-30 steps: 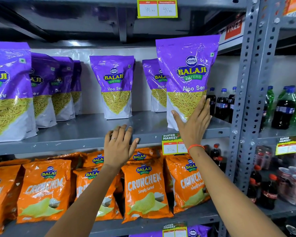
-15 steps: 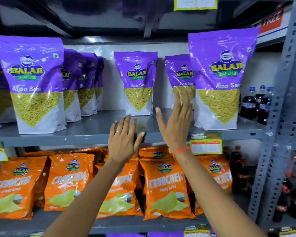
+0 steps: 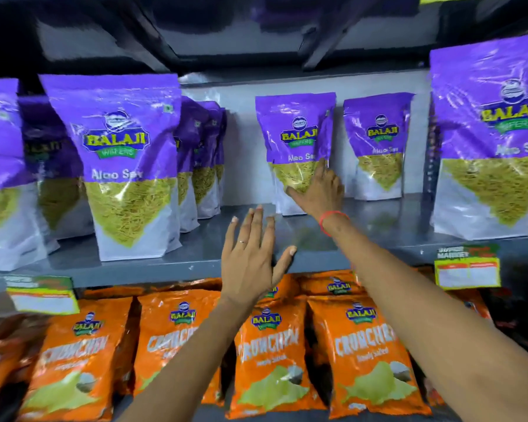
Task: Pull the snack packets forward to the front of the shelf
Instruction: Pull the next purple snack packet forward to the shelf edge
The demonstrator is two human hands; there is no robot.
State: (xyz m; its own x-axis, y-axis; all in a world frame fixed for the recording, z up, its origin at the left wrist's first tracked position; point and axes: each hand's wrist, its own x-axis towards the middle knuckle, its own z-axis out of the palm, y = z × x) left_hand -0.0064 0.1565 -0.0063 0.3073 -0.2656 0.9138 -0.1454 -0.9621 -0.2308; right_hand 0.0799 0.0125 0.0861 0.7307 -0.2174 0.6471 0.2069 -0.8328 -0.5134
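Purple Balaji Aloo Sev packets stand on the grey metal shelf. One packet stands near the front edge at the left, another at the right. At the back middle stands a packet with my right hand on its lower right corner, thumb across the front, fingers along its side. A further packet stands at the back, just right of it. My left hand hovers flat and open over the shelf's front edge, holding nothing.
More purple packets are lined up behind the left front one. Orange Crunchex packets fill the shelf below. Price tags hang on the shelf's front lip. Bare shelf lies between the two front packets.
My right hand left the packet at the right front and reached back left to the middle packet at the rear. The view has shifted left and closer. My left hand stayed over the shelf edge.
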